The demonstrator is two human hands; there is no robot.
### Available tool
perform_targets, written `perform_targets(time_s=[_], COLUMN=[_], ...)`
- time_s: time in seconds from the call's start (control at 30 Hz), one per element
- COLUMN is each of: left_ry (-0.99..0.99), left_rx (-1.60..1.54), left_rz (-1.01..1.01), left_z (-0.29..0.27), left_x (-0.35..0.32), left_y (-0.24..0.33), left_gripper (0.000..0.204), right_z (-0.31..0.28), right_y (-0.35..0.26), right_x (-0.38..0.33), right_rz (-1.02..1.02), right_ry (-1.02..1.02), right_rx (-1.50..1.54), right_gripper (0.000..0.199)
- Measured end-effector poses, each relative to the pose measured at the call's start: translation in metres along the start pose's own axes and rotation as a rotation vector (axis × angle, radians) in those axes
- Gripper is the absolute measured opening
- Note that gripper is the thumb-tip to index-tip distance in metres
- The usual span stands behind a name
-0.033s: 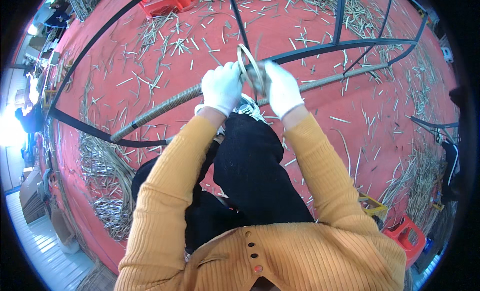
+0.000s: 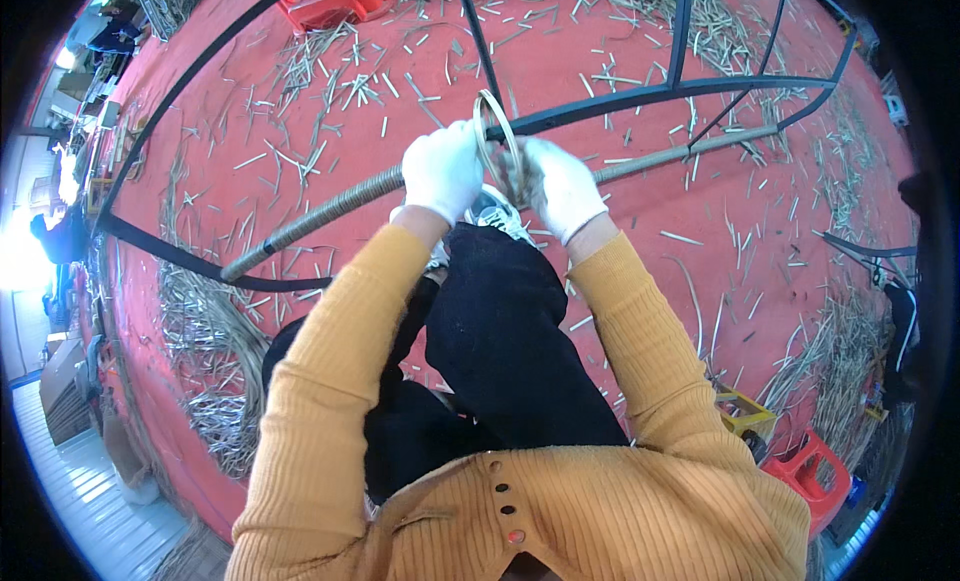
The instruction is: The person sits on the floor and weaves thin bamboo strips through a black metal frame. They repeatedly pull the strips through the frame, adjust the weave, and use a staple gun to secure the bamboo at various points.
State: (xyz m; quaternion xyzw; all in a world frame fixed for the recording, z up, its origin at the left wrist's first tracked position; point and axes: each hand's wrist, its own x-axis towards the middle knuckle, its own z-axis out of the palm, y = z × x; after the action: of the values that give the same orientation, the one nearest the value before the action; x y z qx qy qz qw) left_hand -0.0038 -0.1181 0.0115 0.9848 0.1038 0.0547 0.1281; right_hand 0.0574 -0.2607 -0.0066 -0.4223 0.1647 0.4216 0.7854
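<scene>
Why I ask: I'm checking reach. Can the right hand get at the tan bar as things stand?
Probably yes: the tan bar runs close by the right hand with nothing visible between, though that hand seems occupied with the loop.

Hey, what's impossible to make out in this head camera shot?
- Head view: a stretch of the wrapped bar, hidden by the left hand.
- Head view: how the right hand is closed, blurred, perhaps by motion.
- Head view: the rest of the far red stool, cut off by the upper edge.

Loop [image 2: 509, 129] between hands [image 2: 443, 173], stalks [image 2: 225, 421] on floor [image 2: 640, 331]
</scene>
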Motion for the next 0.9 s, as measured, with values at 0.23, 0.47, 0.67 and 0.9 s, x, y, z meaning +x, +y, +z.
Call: perform_targets(time_s=[0.23,0.47,0.67,0.9], left_ry=[-0.528,-0.742,-0.686,-0.594], left_rx=[-0.442,-0.685,-0.662,-0.664], left_rz=[-0.074,-0.055,-0.016,-0.093], left_z=[-0.019,-0.025,-0.037,-0.043], left_x=[0.041,0.046,0.035,0.03], left_y=[-0.029,-0.03,-0.032,-0.076], left_gripper=[0.031,0.03,0.031,0.028], right_z=[-0.032,-0.016,-0.055,-0.217], right_y=[0.041,0.025,0.026,0.094], right_x=[0.021,0.021,-0.01,-0.106], right_rz=[-0.549,-0.719,-0.072,0.028], right_ry=[0.005,0.078,-0.311,0.172], right_rx=[-0.82,-1.051,-0.414,-0.922], right_gripper=[0.038,0.026,0.023,0.047])
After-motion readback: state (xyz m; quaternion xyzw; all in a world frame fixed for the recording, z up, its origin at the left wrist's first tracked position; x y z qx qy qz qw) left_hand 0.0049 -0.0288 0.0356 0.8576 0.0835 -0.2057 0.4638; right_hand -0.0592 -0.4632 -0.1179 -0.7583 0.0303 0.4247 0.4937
